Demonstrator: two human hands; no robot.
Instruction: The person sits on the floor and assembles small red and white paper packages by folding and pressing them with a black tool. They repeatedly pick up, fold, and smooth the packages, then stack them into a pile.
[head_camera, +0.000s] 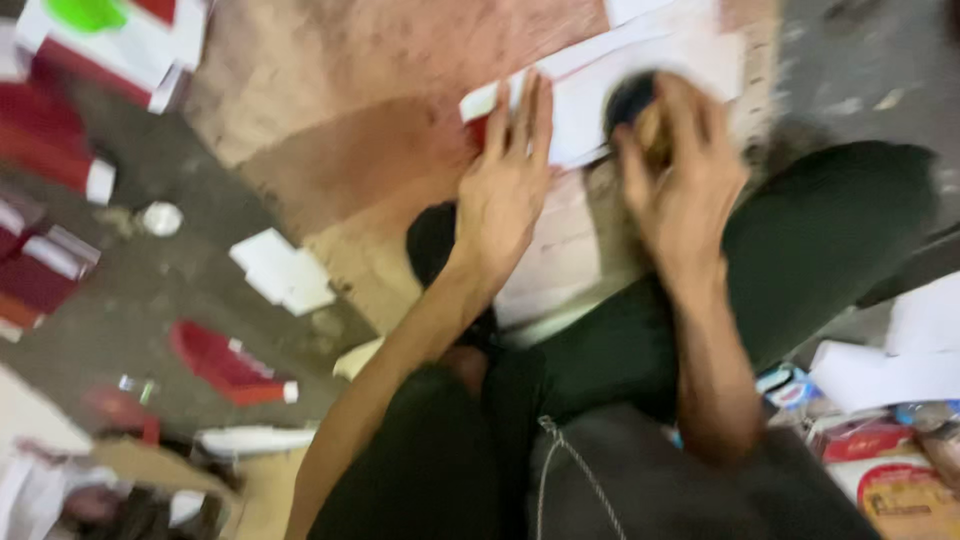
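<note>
floor (150, 300): grey, red-white cartons left | board (330, 120): upper centre | left hand (505, 185) flat on paper (640, 75) | right hand (680, 170) gripping dark round object (630, 100)

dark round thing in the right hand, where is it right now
In the head view it sits upper right of centre: the dark round object is under the right hand, on the white sheets, just right of the left hand.

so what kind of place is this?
Probably an informal floor workshop for packaging: the person sits on a bare concrete floor, with red-and-white cartons scattered about and white sheets under the hands.
</note>
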